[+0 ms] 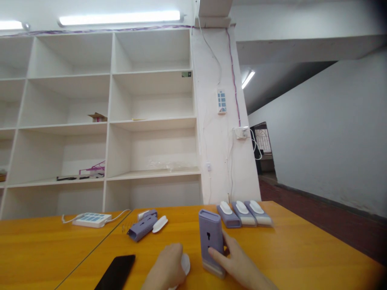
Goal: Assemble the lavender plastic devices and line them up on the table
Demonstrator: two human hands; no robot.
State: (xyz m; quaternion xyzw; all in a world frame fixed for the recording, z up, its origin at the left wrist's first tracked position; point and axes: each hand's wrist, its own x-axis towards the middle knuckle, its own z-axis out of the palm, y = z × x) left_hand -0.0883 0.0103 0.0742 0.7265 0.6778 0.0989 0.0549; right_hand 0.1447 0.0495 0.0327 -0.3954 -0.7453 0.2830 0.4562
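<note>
At the bottom centre of the frame, the left hand (167,266), its wrist cut off by the lower edge, is closed around a white rounded piece (186,264); the hand hides most of this piece, so its full shape is hard to know. Just to the right, the right hand (237,257) grips a purple case (210,233), thumb on the front face, the other fingers mostly hidden behind. This case is a smooth box with rounded corners, dark cut-outs and a paler, translucent lower end, and it stands nearly upright. At lower left, a flat black slab (116,274) is cut by the edge. Farther on the orange, glossy wooden table (290,249), left of centre, lie a purple part (143,226) with holes and a white oval piece (160,224); at right, three purple cases (231,220) carry white ovals. Behind, the white shelves (151,176) bear a small label (186,74), too small to read.
</note>
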